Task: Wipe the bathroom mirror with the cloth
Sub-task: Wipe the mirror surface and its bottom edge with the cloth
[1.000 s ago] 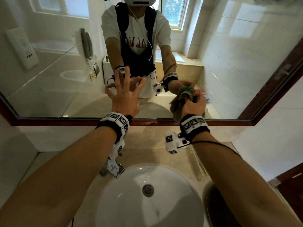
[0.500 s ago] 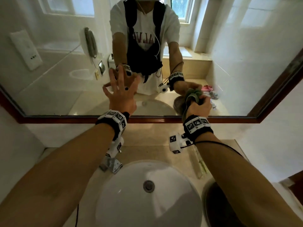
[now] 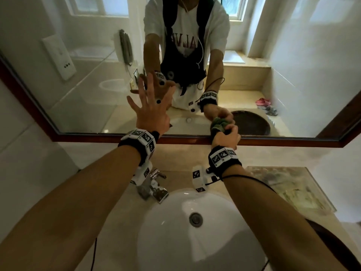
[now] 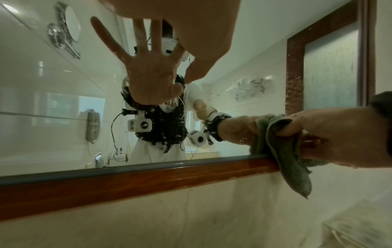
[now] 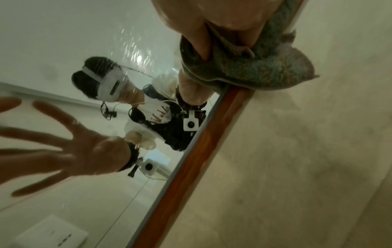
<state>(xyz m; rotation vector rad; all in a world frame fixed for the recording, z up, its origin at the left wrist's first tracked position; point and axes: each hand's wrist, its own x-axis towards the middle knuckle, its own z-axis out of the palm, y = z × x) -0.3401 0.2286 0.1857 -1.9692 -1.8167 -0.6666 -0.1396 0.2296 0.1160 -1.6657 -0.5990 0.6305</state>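
The mirror (image 3: 88, 94) has a brown wooden frame (image 3: 185, 140) and fills the wall above the counter. My left hand (image 3: 150, 112) is open with fingers spread, fingertips against the glass left of centre. My right hand (image 3: 226, 137) grips a bunched grey-green cloth (image 3: 217, 125) and presses it on the glass at the lower frame edge. In the left wrist view the cloth (image 4: 284, 156) hangs over the frame (image 4: 127, 181) below my right hand (image 4: 339, 134). The right wrist view shows the cloth (image 5: 254, 70) held in curled fingers, and spots on the glass.
A white basin (image 3: 195, 222) lies directly under my arms, with a chrome faucet (image 3: 156, 186) behind it on the left. A glass tray (image 3: 289, 188) rests on the counter to the right. A dark round bowl (image 3: 341, 251) sits at the lower right.
My right hand has slid down with the cloth from mid-glass to the mirror's bottom frame. The left hand stays spread on the glass. The head view has tipped downward.
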